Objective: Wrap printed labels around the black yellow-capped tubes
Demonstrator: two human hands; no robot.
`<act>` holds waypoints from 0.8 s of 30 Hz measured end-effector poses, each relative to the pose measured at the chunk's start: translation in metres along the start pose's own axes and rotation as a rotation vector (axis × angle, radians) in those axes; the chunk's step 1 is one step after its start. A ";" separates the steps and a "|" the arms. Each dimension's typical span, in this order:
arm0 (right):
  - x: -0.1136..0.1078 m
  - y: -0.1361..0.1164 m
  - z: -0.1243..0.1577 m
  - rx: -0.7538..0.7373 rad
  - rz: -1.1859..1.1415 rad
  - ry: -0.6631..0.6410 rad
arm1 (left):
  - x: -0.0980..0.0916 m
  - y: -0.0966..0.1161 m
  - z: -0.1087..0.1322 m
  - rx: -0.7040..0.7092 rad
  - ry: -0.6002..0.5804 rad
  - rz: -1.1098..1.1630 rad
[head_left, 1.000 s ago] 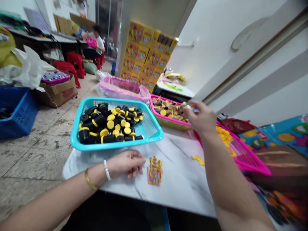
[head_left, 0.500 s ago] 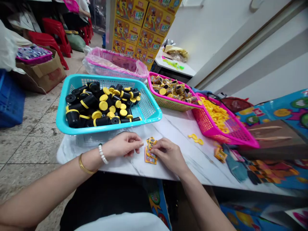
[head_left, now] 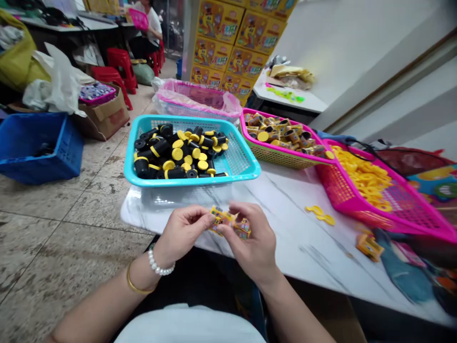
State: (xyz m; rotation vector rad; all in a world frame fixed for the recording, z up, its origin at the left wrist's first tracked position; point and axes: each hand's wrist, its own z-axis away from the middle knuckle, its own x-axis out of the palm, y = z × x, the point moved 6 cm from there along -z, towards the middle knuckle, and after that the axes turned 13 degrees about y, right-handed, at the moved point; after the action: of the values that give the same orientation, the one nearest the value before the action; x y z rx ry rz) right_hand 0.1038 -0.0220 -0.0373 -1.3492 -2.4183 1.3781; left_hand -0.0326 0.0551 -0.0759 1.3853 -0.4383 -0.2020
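Just above the table's front edge, my left hand [head_left: 187, 231] pinches the left end of a small yellow printed card [head_left: 218, 218] between thumb and fingertips. My right hand [head_left: 255, 240] curls round the same card from the other side, its thumb at the lower edge and its fingers slightly blurred. Under the right hand's fingers, more printed cards [head_left: 244, 226] show on the white marbled table [head_left: 285, 238]. Behind the hands stands a turquoise basket [head_left: 193, 183] of black cylinders with yellow caps [head_left: 177, 154].
A pink basket [head_left: 285, 162] holds yellow printed cups. Beside it, another pink basket [head_left: 342, 200] contains yellow plastic pieces. A loose yellow piece [head_left: 320, 215] and a small yellow box [head_left: 370, 247] lie to the right. A blue crate [head_left: 67, 152] stands on the floor at left.
My left hand has moved right and taken hold of a card. The card is now lifted between both hands; the view has swung left.
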 end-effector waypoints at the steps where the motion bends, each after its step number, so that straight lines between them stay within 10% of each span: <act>1: 0.009 0.006 0.004 0.147 -0.064 -0.030 | -0.007 -0.001 0.002 -0.021 0.047 0.022; 7: 0.052 0.011 0.030 0.558 -0.250 -0.196 | -0.041 0.000 0.024 0.060 0.334 0.000; 15: 0.055 -0.018 0.029 0.256 -0.168 -0.064 | -0.058 0.029 0.056 0.452 0.550 -0.210; 24: 0.059 -0.035 0.035 -0.102 -0.059 -0.115 | -0.058 0.022 0.050 0.377 0.550 -0.113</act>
State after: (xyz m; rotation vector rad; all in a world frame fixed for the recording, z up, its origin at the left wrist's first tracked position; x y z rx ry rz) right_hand 0.0288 -0.0121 -0.0539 -1.2405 -2.6132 1.3716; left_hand -0.1080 0.0366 -0.0592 1.7611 0.0683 0.1816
